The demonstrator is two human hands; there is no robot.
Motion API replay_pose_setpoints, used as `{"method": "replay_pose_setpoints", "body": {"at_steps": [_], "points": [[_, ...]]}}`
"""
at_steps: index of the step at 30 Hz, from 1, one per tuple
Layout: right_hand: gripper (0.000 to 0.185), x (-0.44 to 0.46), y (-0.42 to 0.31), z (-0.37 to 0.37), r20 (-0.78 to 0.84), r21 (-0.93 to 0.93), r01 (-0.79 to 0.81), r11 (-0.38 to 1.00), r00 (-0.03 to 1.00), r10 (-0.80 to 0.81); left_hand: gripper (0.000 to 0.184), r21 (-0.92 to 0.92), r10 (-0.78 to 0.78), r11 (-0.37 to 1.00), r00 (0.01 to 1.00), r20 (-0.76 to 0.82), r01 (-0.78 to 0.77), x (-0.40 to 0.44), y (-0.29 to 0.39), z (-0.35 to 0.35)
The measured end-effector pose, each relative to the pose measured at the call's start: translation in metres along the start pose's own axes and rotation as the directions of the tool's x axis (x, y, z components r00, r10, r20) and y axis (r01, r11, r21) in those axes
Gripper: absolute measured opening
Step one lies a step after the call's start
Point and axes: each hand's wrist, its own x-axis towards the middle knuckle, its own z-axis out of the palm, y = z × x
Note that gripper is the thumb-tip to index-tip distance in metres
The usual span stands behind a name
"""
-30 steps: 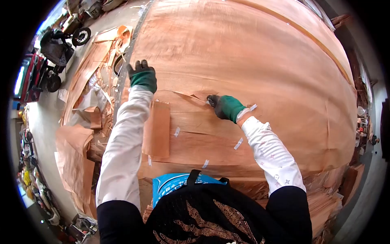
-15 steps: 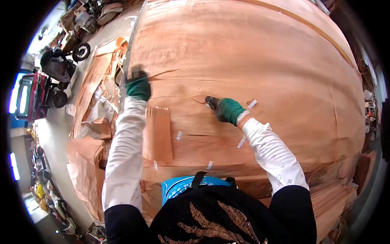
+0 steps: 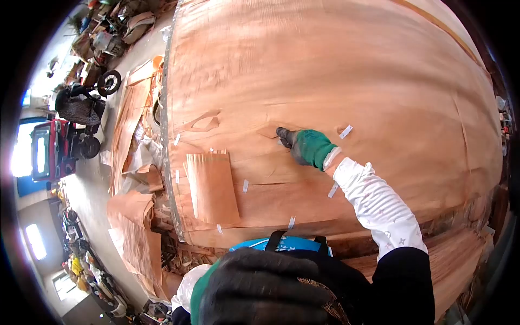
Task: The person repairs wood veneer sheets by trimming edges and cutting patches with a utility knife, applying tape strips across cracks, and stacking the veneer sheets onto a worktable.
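My right hand (image 3: pixel 309 148), in a green glove with black-coated fingers, rests on the wide wood veneer sheet (image 3: pixel 336 70). Its fingers are closed together, fingertips beside a small pointed veneer piece or cut (image 3: pixel 267 131). A pale bit shows under the fingers; I cannot make out what it is. Close to the camera at the bottom, my left hand (image 3: pixel 265 287) looms large, fingers pressed together, with anything inside hidden. A rectangular veneer piece or stack (image 3: pixel 214 189) lies on the sheet to the left. Above it is a torn, curled opening (image 3: pixel 201 122).
White tape strips (image 3: pixel 345 131) dot the sheet. A metal edge strip (image 3: pixel 166 108) runs down its left side, with veneer scraps (image 3: pixel 130 211) beyond. A red vehicle (image 3: pixel 51 149) and a wheel (image 3: pixel 109 83) are farther left. More veneer (image 3: pixel 433 271) lies at lower right.
My left hand has left the sheet's left edge and come back close to the camera. A long splinter-like piece near it now appears as a curled torn shape. My right hand stays in place.
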Motion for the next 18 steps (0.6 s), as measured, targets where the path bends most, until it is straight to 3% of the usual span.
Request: {"method": "replay_pose_setpoints", "body": {"at_steps": [1,2,4,5,8,10,12,13,14,18], "points": [[0.05,0.0,0.0,0.001,-0.007,-0.01,0.0,1.0,1.0,0.0,0.017,-0.054,-0.014,0.998,0.998,0.068,0.018,-0.002,-0.015,0.002],[0.051,0.0,0.002,0.004,-0.012,-0.018,0.0,1.0,1.0,0.0,0.017,-0.032,-0.197,0.98,0.98,-0.022,0.196,0.002,-0.031,0.001],[0.049,0.004,0.011,0.012,-0.068,-0.032,0.039,0.999,0.997,-0.041,0.018,-0.091,-0.538,0.843,0.82,-0.198,0.531,0.011,-0.062,0.0],[0.048,0.006,0.013,0.014,-0.07,-0.031,0.05,0.998,0.996,-0.052,0.016,-0.632,-0.685,0.652,0.683,-0.255,0.418,0.012,-0.11,0.007],[0.042,0.003,0.009,0.006,-0.015,-0.07,0.045,0.997,0.999,-0.046,0.02,-0.678,-0.863,0.468,0.459,-0.211,0.567,0.017,-0.2,0.003],[0.038,0.003,0.007,0.005,-0.004,-0.077,0.028,0.997,1.0,-0.028,0.029,-0.726,-0.907,0.351,0.407,-0.108,0.591,0.027,-0.232,-0.002],[0.032,0.005,0.009,0.01,-0.036,-0.062,0.016,0.998,0.999,-0.019,0.023,-0.719,-0.919,0.297,0.392,-0.037,0.628,0.036,-0.257,-0.007],[0.035,0.004,0.008,0.008,-0.045,-0.055,0.018,0.998,0.999,-0.021,0.021,-0.032,-0.625,0.773,0.753,-0.207,0.633,0.03,-0.285,-0.009],[0.038,0.003,0.006,0.006,-0.053,-0.048,0.021,0.999,0.998,-0.023,0.018,0.666,-0.235,0.724,0.972,-0.004,0.178,0.022,-0.31,-0.011],[0.037,0.005,0.01,0.007,-0.082,0.003,0.056,0.998,0.995,-0.056,0.019,0.708,-0.334,0.66,0.942,-0.025,0.253,0.02,-0.323,-0.01]]}}
